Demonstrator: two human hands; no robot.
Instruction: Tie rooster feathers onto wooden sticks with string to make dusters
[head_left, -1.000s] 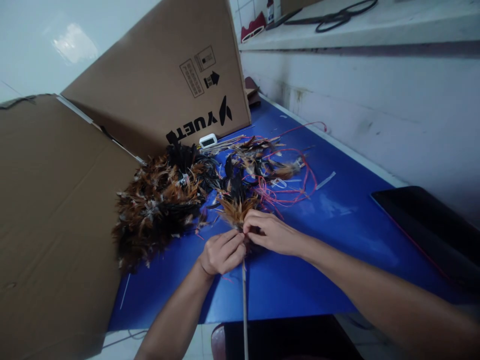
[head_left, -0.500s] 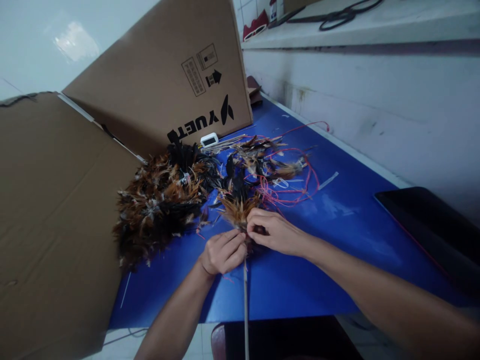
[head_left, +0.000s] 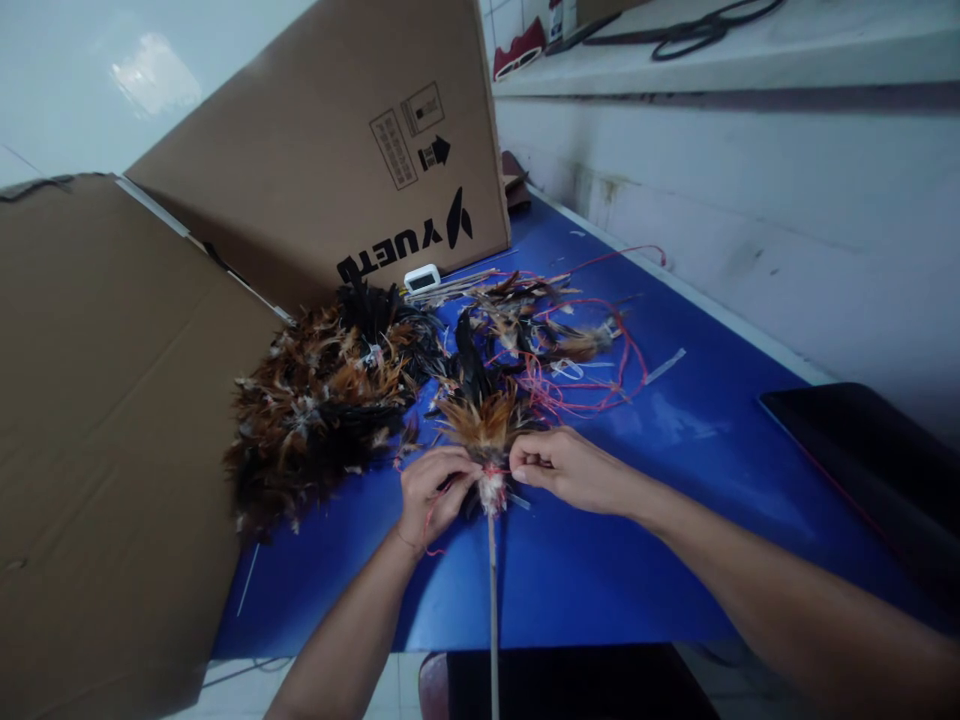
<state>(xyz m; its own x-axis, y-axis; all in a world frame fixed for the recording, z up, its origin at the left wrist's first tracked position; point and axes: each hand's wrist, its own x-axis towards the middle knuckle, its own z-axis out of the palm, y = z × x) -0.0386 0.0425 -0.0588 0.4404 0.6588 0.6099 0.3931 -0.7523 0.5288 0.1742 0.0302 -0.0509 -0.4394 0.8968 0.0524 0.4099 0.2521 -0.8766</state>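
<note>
Btwn both hands: brown feather tuft [head_left: 486, 425], red-thread-bound, on stick [head_left: 493, 600].

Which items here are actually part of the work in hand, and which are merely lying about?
In hand:
- left hand and right hand, pinching red string
- feather tuft bound at the top of the thin stick

Lying about:
- feather pile
- loose red string tangle
- cardboard boxes
- small white device
- black tray
- blue table

Centre, my left hand [head_left: 429, 492]: pinching red string [head_left: 429, 520] beside feather tuft [head_left: 486, 430].
Centre right, my right hand [head_left: 571, 468]: pinching string at stick [head_left: 493, 600].
Left: feather pile [head_left: 322, 400], cardboard box [head_left: 112, 430].
</note>
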